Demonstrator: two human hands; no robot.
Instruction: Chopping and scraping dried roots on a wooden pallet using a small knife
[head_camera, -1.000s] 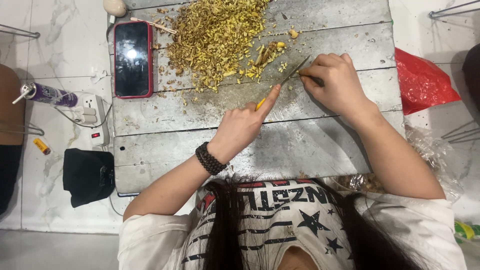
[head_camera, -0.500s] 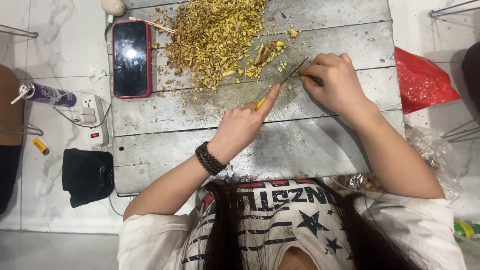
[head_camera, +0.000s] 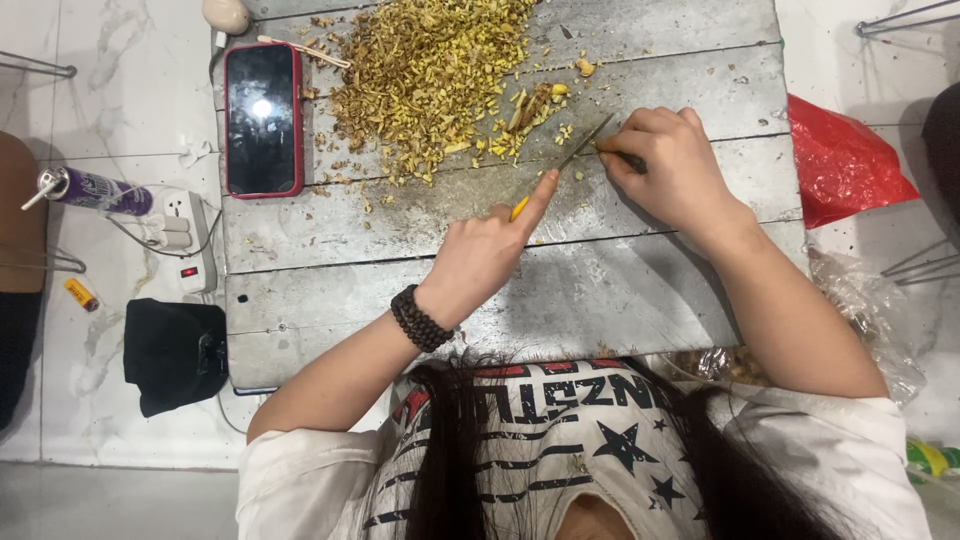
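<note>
We see a dark-screened red phone (head_camera: 263, 119) left of our left hand (head_camera: 487, 255) and a red bag (head_camera: 840, 165) right of our right hand (head_camera: 675, 170).

I am looking down at what seems to be a home work corner. A rough grey board table (head_camera: 600, 290) is sitting on a white marble floor (head_camera: 70, 200), with a power strip (head_camera: 185, 240) and phone (head_camera: 263, 120) lying at the left.

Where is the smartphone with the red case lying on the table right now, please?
In the head view, the smartphone lies face up at the table's far left corner, just left of the heap of yellow chopped pieces.
</note>
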